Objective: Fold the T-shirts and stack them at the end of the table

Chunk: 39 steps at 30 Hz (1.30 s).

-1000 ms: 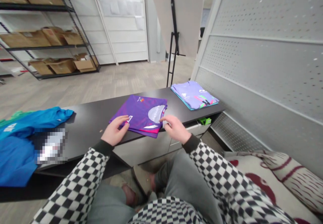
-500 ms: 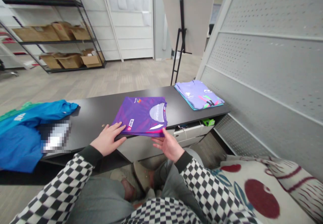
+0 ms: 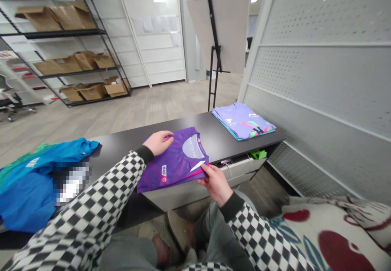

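Observation:
A folded purple shirt (image 3: 175,163) lies on the black table (image 3: 122,144), its near edge hanging over the table's front. My right hand (image 3: 215,181) pinches that near right corner from below. My left hand (image 3: 159,142) has reached across and grips the shirt's far left edge with curled fingers. Both arms wear checkered sleeves.
A folded lilac shirt (image 3: 242,120) lies at the table's right end. A blue garment pile (image 3: 33,177) covers the left end. A grey perforated panel (image 3: 320,83) rises at right; a patterned cushion (image 3: 330,234) lies below it. Behind stand a black easel stand (image 3: 214,51) and shelves of cardboard boxes (image 3: 70,63).
My left hand left the shirt's near left corner and went to its far left edge. My right hand closed on the near right corner. The shirt has turned slightly and slid toward me.

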Each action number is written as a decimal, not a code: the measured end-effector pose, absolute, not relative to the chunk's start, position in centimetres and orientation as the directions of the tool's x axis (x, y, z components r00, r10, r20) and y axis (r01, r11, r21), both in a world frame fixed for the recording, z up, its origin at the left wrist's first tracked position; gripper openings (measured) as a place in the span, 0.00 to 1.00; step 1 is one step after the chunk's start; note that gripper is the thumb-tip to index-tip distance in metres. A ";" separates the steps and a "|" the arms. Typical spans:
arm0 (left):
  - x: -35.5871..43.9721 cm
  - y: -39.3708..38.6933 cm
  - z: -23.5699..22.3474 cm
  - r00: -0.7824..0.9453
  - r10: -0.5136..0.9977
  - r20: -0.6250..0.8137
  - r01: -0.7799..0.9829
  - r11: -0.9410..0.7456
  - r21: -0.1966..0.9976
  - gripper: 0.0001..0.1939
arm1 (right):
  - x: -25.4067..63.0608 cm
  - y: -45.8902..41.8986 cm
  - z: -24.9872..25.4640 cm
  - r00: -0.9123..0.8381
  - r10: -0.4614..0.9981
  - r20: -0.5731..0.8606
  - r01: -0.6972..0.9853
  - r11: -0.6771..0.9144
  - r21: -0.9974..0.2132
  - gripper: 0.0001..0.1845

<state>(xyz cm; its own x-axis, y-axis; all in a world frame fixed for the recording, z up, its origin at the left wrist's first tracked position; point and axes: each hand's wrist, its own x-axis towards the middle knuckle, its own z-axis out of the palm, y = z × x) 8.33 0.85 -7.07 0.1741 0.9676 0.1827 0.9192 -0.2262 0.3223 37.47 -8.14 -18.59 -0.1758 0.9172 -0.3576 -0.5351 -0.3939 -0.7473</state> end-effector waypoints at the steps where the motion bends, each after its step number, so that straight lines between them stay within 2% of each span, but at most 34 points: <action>1: 9.6 3.7 -6.9 0.179 0.974 0.140 0.933 -0.213 0.291 0.29 | 37.4 -8.1 -18.5 -0.173 0.921 -0.350 -0.520 -0.387 -0.762 0.16; 4: 13.7 10.9 -6.7 0.251 0.968 0.016 0.944 -0.248 0.217 0.34 | 37.5 -7.9 -18.3 -0.172 0.932 -0.320 -0.464 -0.363 -0.808 0.20; 7: 17.4 15.4 -7.0 0.387 0.918 -0.082 0.910 -0.366 0.192 0.41 | 38.2 -7.3 -18.1 -0.173 0.935 -0.308 -0.413 -0.353 -0.840 0.23; 12: 20.3 18.6 -7.9 0.575 0.773 -0.266 0.815 -0.571 0.101 0.41 | 40.9 -5.7 -17.8 -0.196 0.939 -0.284 -0.290 -0.332 -0.898 0.21; 14: 20.8 18.9 -8.0 0.581 0.740 -0.338 0.797 -0.602 0.051 0.37 | 42.1 -4.7 -17.5 -0.197 0.940 -0.277 -0.192 -0.314 -0.930 0.17; 19: 21.6 18.9 -7.4 0.523 0.707 -0.476 0.785 -0.617 -0.054 0.13 | 44.5 -1.5 -15.9 -0.196 0.946 -0.258 0.162 -0.228 -0.960 0.07; 22: 21.5 19.0 -6.6 0.565 0.691 -0.451 0.753 -0.655 -0.060 0.08 | 45.7 0.5 -14.2 -0.199 0.948 -0.249 0.354 -0.167 -0.920 0.07; 26: 20.0 19.4 -5.4 0.582 0.717 -0.383 0.771 -0.637 -0.022 0.10 | 47.3 3.4 -12.2 -0.182 0.956 -0.232 0.486 -0.118 -0.866 0.06; 30: 18.1 20.0 -4.4 0.552 0.765 -0.332 0.815 -0.580 0.020 0.12 | 48.5 6.9 -11.4 -0.142 0.985 -0.101 0.610 0.007 -0.792 0.08; 32: 17.2 20.2 -3.8 0.522 0.794 -0.314 0.839 -0.545 0.016 0.12 | 48.9 8.4 -11.1 -0.141 0.990 -0.026 0.631 0.070 -0.772 0.10; 35: 16.2 19.9 -2.8 0.494 0.825 -0.274 0.860 -0.510 0.012 0.17 | 49.5 9.9 -10.3 -0.155 0.988 0.020 0.604 0.111 -0.789 0.09; 39: 15.2 17.8 -0.9 0.567 0.816 -0.111 0.823 -0.554 0.130 0.21 | 51.0 10.1 -8.4 -0.174 0.980 0.097 0.586 0.182 -0.789 0.07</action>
<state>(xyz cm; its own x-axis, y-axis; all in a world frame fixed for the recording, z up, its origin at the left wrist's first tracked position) 15.17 17.77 -0.90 0.5669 0.8164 -0.1105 0.8226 -0.5537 0.1296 50.95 10.07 -8.38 -0.1736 0.9800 0.0968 0.5865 0.1818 -0.7893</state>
